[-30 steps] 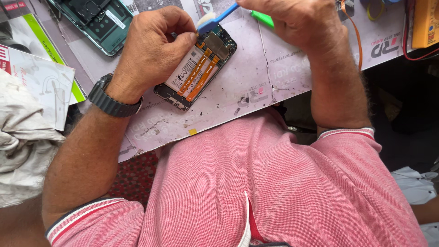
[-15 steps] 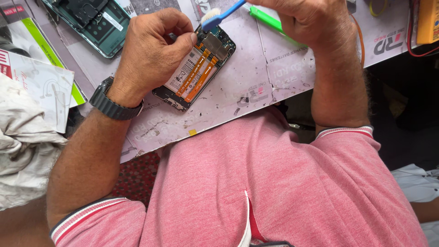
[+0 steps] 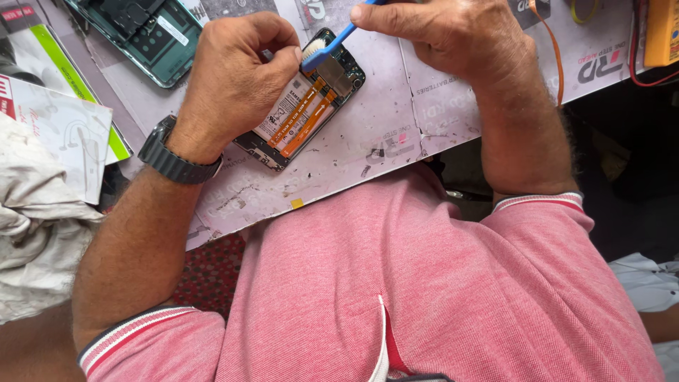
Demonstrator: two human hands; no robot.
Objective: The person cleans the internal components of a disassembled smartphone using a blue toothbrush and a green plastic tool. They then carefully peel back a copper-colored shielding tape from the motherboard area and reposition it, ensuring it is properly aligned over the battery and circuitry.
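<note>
An opened phone point(image 3: 304, 113) with its back removed lies tilted on a pale work mat point(image 3: 396, 134); orange flex cables run along its battery. My left hand point(image 3: 233, 78), with a dark watch point(image 3: 173, 155) on its wrist, rests curled on the phone's left side and holds it down. My right hand point(image 3: 453, 35) grips a blue-handled brush point(image 3: 332, 42) whose white bristles touch the phone's upper end near the camera area.
A green phone back cover point(image 3: 152, 35) lies at the top left. Papers and boxes point(image 3: 56, 120) and a grey cloth point(image 3: 35, 247) sit at the left. An orange wire point(image 3: 555, 49) and a yellow meter point(image 3: 661, 28) are at the top right.
The brush head has come down onto the phone's upper end. A green tool that lay near my right hand is no longer in view. My left hand stays on the phone.
</note>
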